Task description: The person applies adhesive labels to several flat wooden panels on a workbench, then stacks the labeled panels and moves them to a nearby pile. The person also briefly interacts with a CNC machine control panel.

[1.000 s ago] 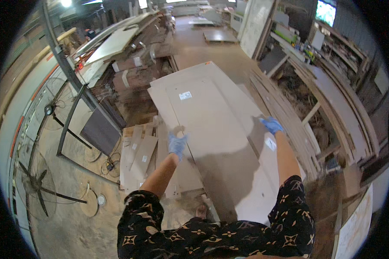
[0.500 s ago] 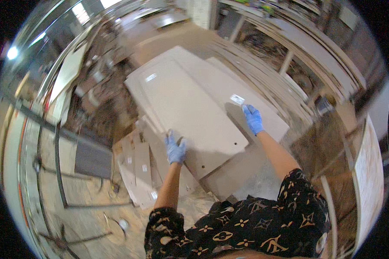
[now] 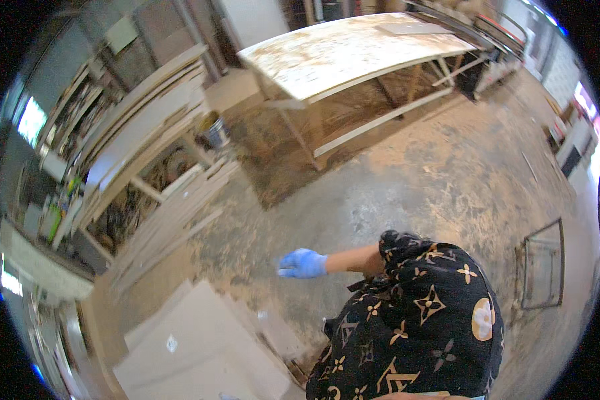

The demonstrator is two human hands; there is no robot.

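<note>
Blue-gloved right hand [image 3: 303,263], half-open and empty, hangs over open floor [image 3: 373,207] beyond edges of pale panels [image 3: 193,347].

The boards [image 3: 213,357] look smooth and matt (the shirt [image 3: 410,333] is cloth).

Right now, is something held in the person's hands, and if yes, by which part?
Nothing is visible in the gloved right hand, seen over the floor. The left hand cannot be made out, so its hold cannot be told.
</note>
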